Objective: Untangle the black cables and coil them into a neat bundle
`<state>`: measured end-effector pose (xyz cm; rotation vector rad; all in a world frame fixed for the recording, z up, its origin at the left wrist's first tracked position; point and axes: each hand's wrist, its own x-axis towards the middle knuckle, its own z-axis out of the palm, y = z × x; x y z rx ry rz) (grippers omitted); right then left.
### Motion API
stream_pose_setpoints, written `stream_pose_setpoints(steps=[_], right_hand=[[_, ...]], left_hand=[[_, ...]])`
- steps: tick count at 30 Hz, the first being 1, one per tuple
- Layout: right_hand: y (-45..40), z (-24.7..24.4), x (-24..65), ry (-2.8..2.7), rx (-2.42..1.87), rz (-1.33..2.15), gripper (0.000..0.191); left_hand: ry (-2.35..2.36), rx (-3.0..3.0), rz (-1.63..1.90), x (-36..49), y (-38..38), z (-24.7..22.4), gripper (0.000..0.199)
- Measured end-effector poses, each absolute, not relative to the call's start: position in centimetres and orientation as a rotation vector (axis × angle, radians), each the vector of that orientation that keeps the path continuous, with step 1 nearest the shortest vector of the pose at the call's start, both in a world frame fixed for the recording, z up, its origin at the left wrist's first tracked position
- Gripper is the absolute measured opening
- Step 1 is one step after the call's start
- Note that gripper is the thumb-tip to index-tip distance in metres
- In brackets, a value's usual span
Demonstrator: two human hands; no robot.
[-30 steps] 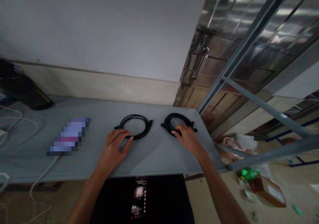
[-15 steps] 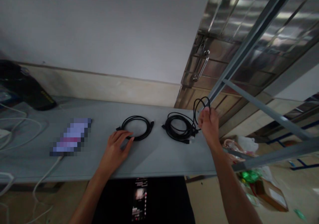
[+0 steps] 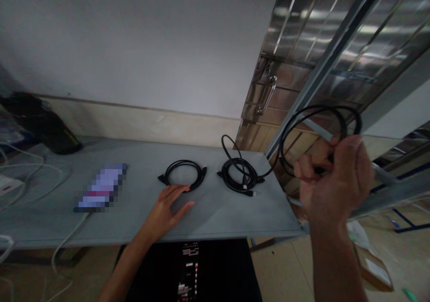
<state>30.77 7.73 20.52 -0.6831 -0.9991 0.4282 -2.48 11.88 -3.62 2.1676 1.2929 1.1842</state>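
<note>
My right hand [image 3: 336,176] is raised off the table's right end, fingers closed round a looped black cable [image 3: 285,132]. A strand of that cable runs down to a pile of coiled black cables [image 3: 235,183] on the table, and one loop stands up from the pile. Metal-tipped plugs stick out at the pile's front. Left of it lies a single coiled black cable [image 3: 184,162] with a plug at either side. My left hand [image 3: 171,210] rests at the near edge of this coil, thumb and fingers apart, fingertips touching it or just beside it.
The grey table [image 3: 204,223] stands against a wall. A pixelated phone [image 3: 102,188] with a white cord, a black bottle [image 3: 50,127] and white cables [image 3: 43,170] are at left. A metal frame post [image 3: 319,78] rises at the right end, before a metal door [image 3: 285,69].
My right hand has moved right and up, nearer the camera, pulling the cable loops off the table. A loop has lifted from the pile. My left hand has shifted slightly right.
</note>
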Motion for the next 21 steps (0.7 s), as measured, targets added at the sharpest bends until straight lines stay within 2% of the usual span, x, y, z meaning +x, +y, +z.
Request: stream_pose_setpoints(steps=[4, 10, 13, 17, 21], right_hand=[[5.3, 19.0, 28.5, -0.970, -0.689, 0.590, 0.037], [3.5, 15.0, 24.5, -0.837, -0.691, 0.872, 0.044], [3.0, 12.6, 23.1, -0.776, -0.702, 0.956, 0.051], [2.0, 9.5, 22.3, -0.673, -0.764, 0.941, 0.060], [1.6, 6.9, 22.3, -0.591, -0.812, 0.935, 0.061]], left_hand=[[1.130, 1.728, 1.099, 0.8, 7.5, -2.8, 0.071], [0.858, 1.103, 1.248, 6.1, 5.2, -0.2, 0.081], [0.887, 0.990, 1.313, 7.0, 5.6, 0.7, 0.081], [1.048, 1.062, 1.385, 5.8, 5.2, -0.4, 0.068], [1.167, 1.307, 1.204, 3.9, 4.6, -2.6, 0.064]])
